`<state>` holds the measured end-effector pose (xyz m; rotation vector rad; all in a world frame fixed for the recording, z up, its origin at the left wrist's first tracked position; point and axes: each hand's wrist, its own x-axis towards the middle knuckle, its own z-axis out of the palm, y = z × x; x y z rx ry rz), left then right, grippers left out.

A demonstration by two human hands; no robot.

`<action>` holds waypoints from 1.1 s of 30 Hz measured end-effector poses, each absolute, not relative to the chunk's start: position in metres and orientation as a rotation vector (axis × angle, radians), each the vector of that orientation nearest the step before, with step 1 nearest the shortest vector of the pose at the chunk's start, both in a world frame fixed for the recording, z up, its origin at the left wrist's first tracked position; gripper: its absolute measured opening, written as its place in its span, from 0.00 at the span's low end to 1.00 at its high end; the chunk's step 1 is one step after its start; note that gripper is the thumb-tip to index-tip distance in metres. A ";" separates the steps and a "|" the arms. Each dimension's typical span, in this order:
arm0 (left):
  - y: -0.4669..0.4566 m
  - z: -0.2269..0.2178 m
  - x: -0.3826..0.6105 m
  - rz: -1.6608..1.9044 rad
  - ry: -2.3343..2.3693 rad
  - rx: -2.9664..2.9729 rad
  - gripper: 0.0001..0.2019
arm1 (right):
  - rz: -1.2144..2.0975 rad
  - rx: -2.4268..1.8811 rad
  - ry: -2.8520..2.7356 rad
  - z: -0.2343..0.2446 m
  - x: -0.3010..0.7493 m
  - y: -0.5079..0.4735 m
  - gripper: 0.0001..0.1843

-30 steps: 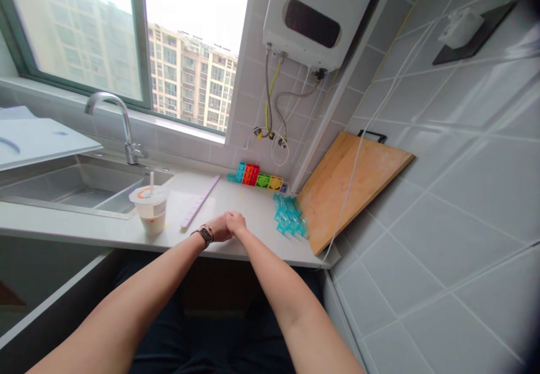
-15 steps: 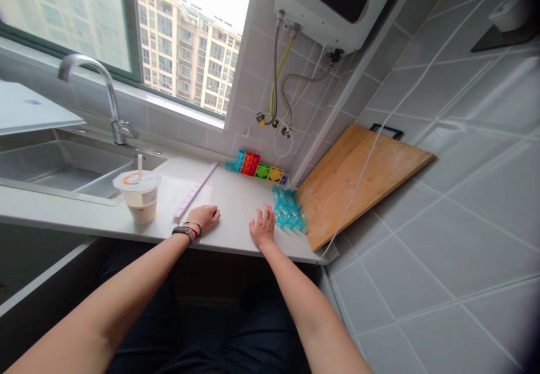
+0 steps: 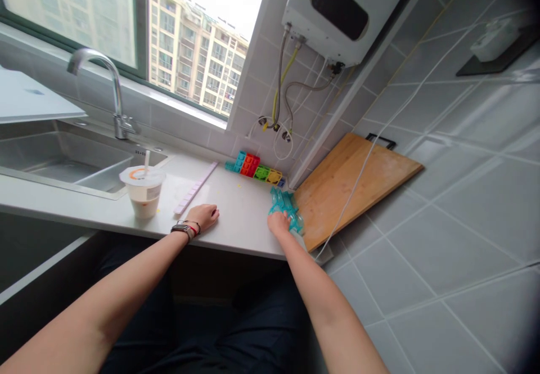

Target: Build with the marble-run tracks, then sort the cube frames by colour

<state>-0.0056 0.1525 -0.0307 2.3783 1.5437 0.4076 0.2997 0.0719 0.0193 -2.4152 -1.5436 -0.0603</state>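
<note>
My left hand rests on the white counter, its fingers curled in; whether anything is inside them is hidden. Just behind it lies a long pale-lilac strip with divisions along it. At the right, my right hand is down on a pile of clear turquoise plastic pieces, fingers bent over one of them and partly hidden. Against the back wall stands a row of coloured openwork blocks, among them a red one, a green one and a yellow one.
A lidded drink cup with a straw stands left of my left hand, near the sink and tap. A wooden board leans on the right wall, a white cord crossing it. Tiny yellow bits dot the counter.
My right hand has moved right, from bare counter onto the turquoise pieces, and its spread fingers have bent over them. My left hand stays in place. The view has shifted slightly.
</note>
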 end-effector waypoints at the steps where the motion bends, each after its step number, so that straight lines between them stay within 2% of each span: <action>1: 0.152 -0.030 -0.006 0.415 1.540 2.377 0.17 | -0.049 -2.388 -1.553 0.019 0.296 0.071 0.20; 5: 0.149 -0.029 -0.007 0.444 1.522 2.375 0.16 | 0.021 -2.209 -1.608 0.016 0.280 0.063 0.15; 11: 0.143 -0.022 -0.009 0.527 1.420 2.360 0.16 | 0.187 -1.799 -1.688 0.001 0.236 0.062 0.24; 20: 0.144 -0.023 -0.021 0.589 1.332 2.303 0.16 | 0.560 -1.315 -1.489 -0.024 0.155 0.071 0.22; 28: 0.149 -0.027 -0.025 0.561 1.290 2.296 0.15 | 0.724 -1.206 -1.369 -0.041 0.157 0.067 0.22; 33: 0.149 -0.030 -0.025 0.603 1.315 2.274 0.16 | 0.642 -1.286 -1.309 -0.045 0.168 0.070 0.18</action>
